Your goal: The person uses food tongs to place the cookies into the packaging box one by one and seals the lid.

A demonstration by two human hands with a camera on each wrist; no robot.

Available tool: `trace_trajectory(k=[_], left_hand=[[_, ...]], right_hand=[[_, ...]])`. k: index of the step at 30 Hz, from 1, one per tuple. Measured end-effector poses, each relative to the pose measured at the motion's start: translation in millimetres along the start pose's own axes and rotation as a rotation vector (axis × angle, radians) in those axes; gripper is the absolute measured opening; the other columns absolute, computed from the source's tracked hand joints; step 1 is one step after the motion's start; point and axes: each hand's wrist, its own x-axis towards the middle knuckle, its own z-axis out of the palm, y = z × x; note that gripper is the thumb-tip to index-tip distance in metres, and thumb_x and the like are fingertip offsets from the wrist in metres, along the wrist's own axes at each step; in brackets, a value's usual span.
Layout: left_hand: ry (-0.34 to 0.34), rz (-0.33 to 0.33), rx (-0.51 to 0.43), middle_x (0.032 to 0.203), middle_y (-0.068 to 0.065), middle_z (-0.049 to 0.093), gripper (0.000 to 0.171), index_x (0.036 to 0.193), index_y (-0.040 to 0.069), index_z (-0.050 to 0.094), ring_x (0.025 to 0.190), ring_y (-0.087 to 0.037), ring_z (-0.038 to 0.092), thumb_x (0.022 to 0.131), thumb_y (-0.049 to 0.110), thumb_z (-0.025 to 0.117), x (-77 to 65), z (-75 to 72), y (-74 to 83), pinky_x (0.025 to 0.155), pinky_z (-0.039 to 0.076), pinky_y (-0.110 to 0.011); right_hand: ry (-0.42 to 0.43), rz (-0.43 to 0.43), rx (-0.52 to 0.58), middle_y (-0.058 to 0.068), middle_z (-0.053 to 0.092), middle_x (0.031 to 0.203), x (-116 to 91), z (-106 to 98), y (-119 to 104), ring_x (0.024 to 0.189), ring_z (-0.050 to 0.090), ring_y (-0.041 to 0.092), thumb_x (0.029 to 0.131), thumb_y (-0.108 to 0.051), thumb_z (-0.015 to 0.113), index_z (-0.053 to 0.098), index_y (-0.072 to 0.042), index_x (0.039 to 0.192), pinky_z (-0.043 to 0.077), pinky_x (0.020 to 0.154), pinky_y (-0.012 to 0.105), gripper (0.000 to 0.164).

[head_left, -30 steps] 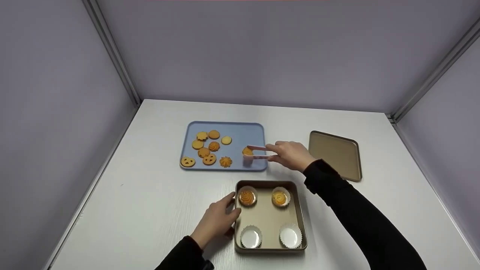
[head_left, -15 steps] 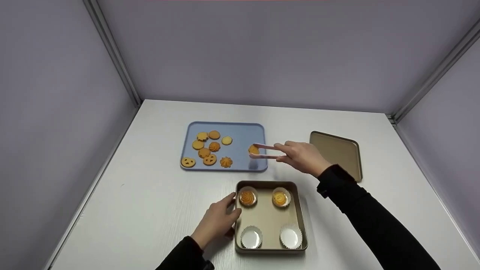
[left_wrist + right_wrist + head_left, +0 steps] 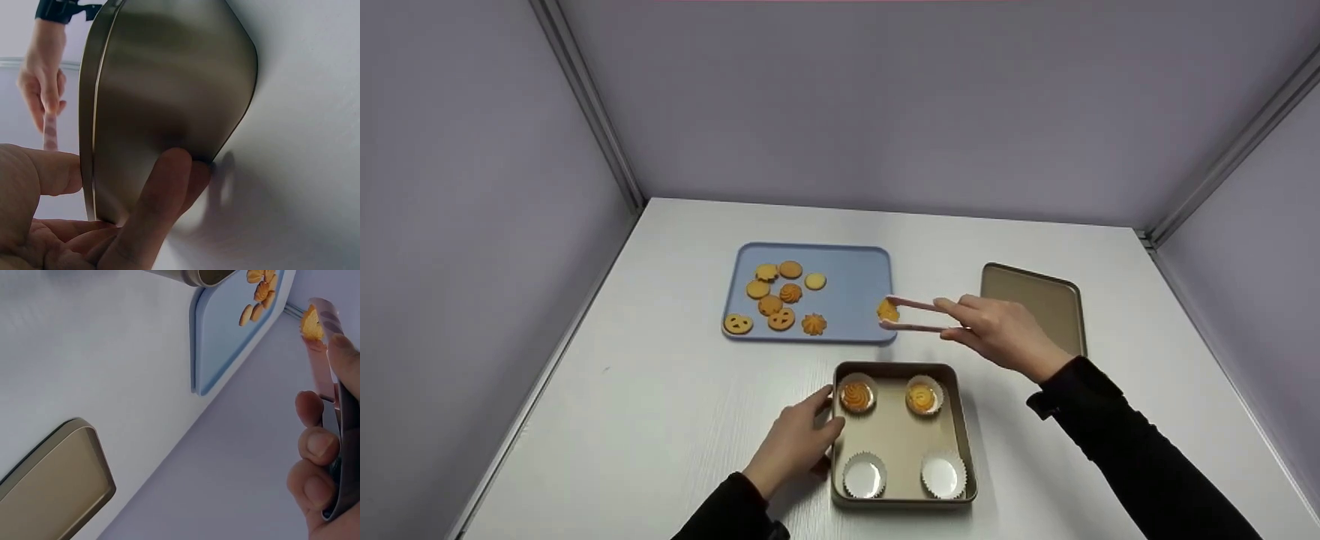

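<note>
Nine cookies (image 3: pixel 790 293): on the blue tray (image 3: pixel 855 274), left of centre in the head frame; the right wrist frame crops the group at its top edge.
Left hand (image 3: pixel 793 441): lower centre, gripping the brown tin (image 3: pixel 892 439) by its left side; only the left wrist view shows fingertips pressed to the outer wall, while the tin's inside is hidden there.
Paper cups (image 3: pixel 865 476): four in the tin, the upper two bearing swirled cookies (image 3: pixel 856 395).
Held cookie (image 3: pixel 888 310): centre, pinched between the tips of the pink tongs (image 3: pixel 915 304); in the left wrist frame the tongs vanish behind the left hand.
Right hand (image 3: pixel 997 330): right of centre, clasping the tongs, its curled lower fingers clear only in the right wrist view.
Brown tray (image 3: pixel 1027 292): right, on the surface (image 3: pixel 660 420), partly covered by the right hand.
</note>
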Motion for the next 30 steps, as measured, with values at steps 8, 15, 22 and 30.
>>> trace_trajectory(k=[8, 15, 22, 30], left_hand=[[-0.001, -0.003, -0.004, 0.142, -0.023, 0.059, 0.064, 0.151, -0.004, 0.044, 0.132, -0.045, 0.053, 0.098, 0.026, 0.064, -0.8, 0.4, -0.6, 0.113, 0.040, -0.058], [0.003, 0.002, 0.014, 0.142, -0.024, 0.059, 0.064, 0.151, -0.003, 0.045, 0.132, -0.046, 0.054, 0.097, 0.026, 0.064, 0.4, 0.0, -0.3, 0.113, 0.041, -0.059], [-0.001, 0.016, 0.005, 0.143, -0.023, 0.059, 0.064, 0.151, -0.004, 0.044, 0.133, -0.046, 0.052, 0.098, 0.027, 0.064, 0.4, -0.3, -0.7, 0.114, 0.040, -0.059], [-0.006, 0.008, -0.005, 0.143, -0.022, 0.059, 0.063, 0.152, -0.003, 0.044, 0.135, -0.045, 0.050, 0.098, 0.026, 0.063, 0.6, -0.9, -1.4, 0.114, 0.039, -0.059]], right_hand=[[0.071, -0.065, 0.031, -0.002, 0.057, 0.079, -26.8, -22.3, -5.4, 0.056, 0.048, 0.008, 0.087, -0.029, 0.079, 0.071, -0.009, 0.123, 0.042, 0.046, 0.026, 0.042], [0.039, -0.135, 0.102, -0.007, 0.060, 0.082, -48.7, -45.7, -14.9, 0.058, 0.048, 0.001, 0.095, -0.037, 0.071, 0.072, -0.010, 0.125, 0.044, 0.048, 0.023, 0.041], [-0.079, -0.195, 0.139, -0.012, 0.056, 0.080, -62.4, -67.4, -34.3, 0.059, 0.042, -0.004, 0.090, -0.037, 0.076, 0.072, -0.013, 0.121, 0.038, 0.049, 0.015, 0.040], [-0.315, -0.185, 0.131, -0.015, 0.050, 0.073, -63.4, -81.2, -59.5, 0.057, 0.037, -0.007, 0.080, -0.036, 0.083, 0.069, -0.024, 0.113, 0.031, 0.047, 0.012, 0.038]])
